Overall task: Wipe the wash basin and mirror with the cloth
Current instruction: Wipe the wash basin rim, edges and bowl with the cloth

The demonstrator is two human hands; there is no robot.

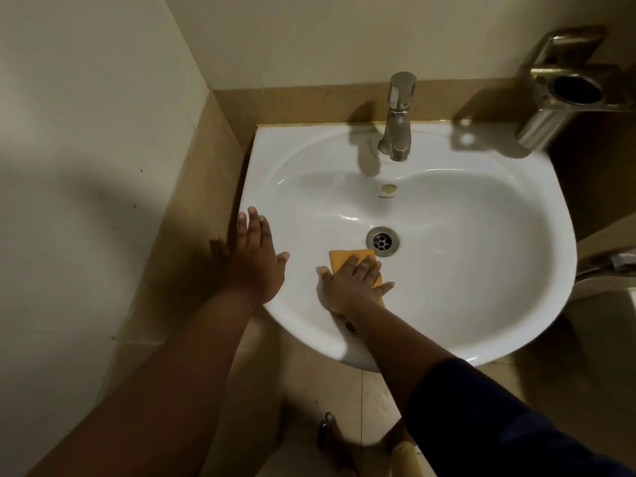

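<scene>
Dim, warm, yellowish light fills the room. The white wash basin [447,235] is the brightest surface, with soft glare streaks near the drain [382,238]. The tap [397,115] casts a shadow leftward. A broad arm shadow darkens the left wall [86,132]. Edges bend from wide-angle distortion; near corners are soft and murky.

Head camera looks steeply down (close) over the basin [516,325].
</scene>
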